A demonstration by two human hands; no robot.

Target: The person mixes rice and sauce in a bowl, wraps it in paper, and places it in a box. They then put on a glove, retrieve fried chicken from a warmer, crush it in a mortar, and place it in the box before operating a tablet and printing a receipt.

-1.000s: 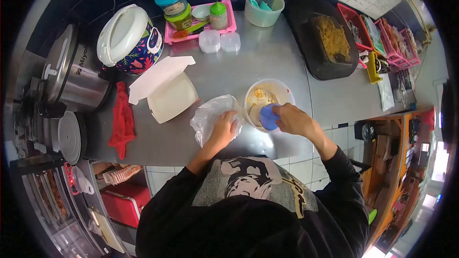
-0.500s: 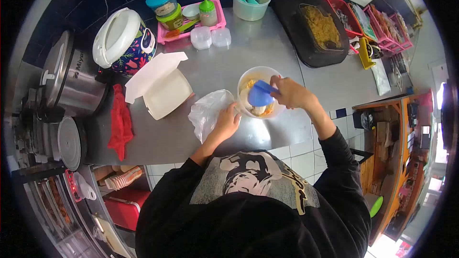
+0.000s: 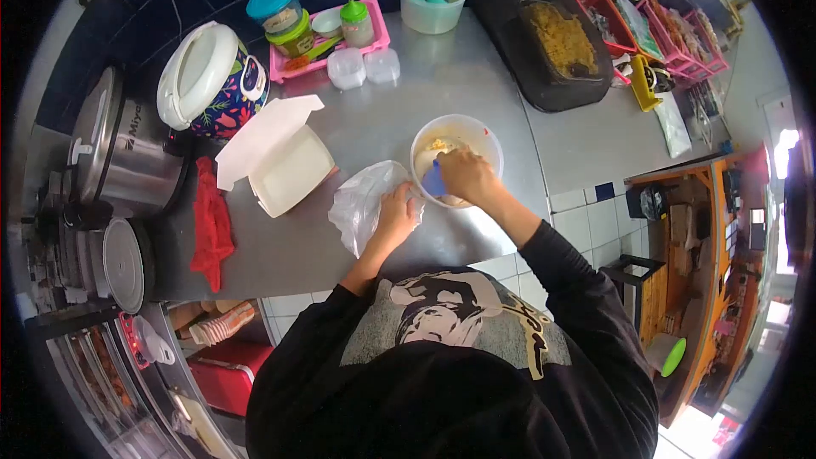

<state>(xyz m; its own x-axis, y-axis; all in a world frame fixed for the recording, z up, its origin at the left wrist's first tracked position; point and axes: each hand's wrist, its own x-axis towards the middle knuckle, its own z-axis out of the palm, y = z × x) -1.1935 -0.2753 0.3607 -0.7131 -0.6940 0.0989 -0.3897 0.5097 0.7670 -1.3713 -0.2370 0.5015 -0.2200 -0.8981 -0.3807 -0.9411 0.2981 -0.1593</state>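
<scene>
My right hand [image 3: 467,176] is closed around the handle of a blue scoop [image 3: 434,180], which dips into a round clear tub [image 3: 491,141]. Pale food with orange-yellow bits [image 3: 439,147] shows inside the tub; my hand covers part of it. My left hand [image 3: 399,212] rests at the tub's left side over a crumpled clear plastic bag [image 3: 361,198]; its fingers are bent and what they grip, if anything, is hard to tell. Left of the bag, an open white food box [image 3: 291,177] stands with its lid folded back.
A red cloth [image 3: 211,225], a floral rice cooker [image 3: 204,81] and a steel cooker [image 3: 140,153] stand at left. Behind are a pink tray [image 3: 380,27] with jars and a clear bucket [image 3: 433,14]. A black tray [image 3: 544,93] bears a dish of yellow-brown food [image 3: 561,38].
The blue scoop was raised over the tub half a second ago and is now lower, inside it at the left. My right hand has moved down and left with it. The camera view has shifted slightly.
</scene>
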